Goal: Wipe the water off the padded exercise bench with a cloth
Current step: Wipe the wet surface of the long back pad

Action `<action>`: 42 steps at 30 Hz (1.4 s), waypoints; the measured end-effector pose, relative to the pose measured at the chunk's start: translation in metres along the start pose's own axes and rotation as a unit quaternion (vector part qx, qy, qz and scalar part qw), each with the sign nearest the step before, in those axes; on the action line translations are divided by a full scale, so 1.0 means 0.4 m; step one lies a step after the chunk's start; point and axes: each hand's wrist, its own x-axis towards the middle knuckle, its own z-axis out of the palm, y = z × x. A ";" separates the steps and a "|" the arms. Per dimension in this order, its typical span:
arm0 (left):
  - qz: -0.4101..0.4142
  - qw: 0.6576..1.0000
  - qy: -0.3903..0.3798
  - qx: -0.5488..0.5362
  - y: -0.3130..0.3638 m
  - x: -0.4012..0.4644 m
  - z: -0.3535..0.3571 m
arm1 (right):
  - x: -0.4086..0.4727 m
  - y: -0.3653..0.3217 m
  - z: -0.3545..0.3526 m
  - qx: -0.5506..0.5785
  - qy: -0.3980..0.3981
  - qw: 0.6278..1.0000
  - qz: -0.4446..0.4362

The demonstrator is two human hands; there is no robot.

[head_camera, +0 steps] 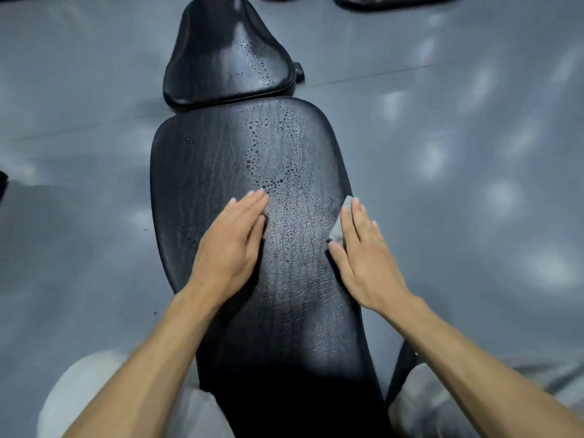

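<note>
bench (pixel 294 311): black padded, on grey floor (pixel 474 153) | on it: water drops (pixel 268 172), grey cloth (pixel 340 222), 2 flat hands

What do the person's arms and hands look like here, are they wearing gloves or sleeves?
No gloves and no sleeves show: the left hand and right hand are bare, as are both forearms. No rings, watch or bands show. Fingernails are short and plain.

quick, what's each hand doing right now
Left hand: open, flat on the long bench pad.
Right hand: open, straight fingers pressing the grey cloth at the pad's right edge.
</note>
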 end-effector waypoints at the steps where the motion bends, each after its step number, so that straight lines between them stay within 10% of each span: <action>1: -0.011 1.000 0.010 0.000 0.001 0.005 -0.003 | 0.020 -0.007 0.003 -0.009 0.006 1.000 0.012; 10: 0.032 0.999 0.001 0.026 -0.019 0.004 0.001 | -0.071 -0.085 0.039 -0.118 -0.016 0.990 -0.070; 16: 0.005 0.999 -0.013 0.033 -0.063 -0.023 -0.016 | 0.047 -0.121 0.032 -0.056 0.042 0.995 0.075; 21: -0.020 0.999 -0.004 0.029 -0.096 -0.049 -0.038 | -0.036 -0.147 0.058 -0.152 -0.018 0.982 -0.108; 27: -0.034 0.999 0.010 0.026 -0.120 -0.071 -0.058 | 0.002 -0.138 0.051 -0.071 0.036 0.995 0.061; 33: -0.036 0.999 0.013 0.022 -0.122 -0.074 -0.056 | -0.020 -0.248 0.098 -0.128 -0.014 0.985 -0.116; 39: -0.045 0.998 0.026 0.018 -0.133 -0.082 -0.068 | -0.003 -0.192 0.071 -0.106 0.029 0.994 0.017; 42: -0.044 0.999 0.021 0.018 -0.133 -0.082 -0.070 | -0.033 -0.293 0.112 -0.096 -0.011 0.993 -0.071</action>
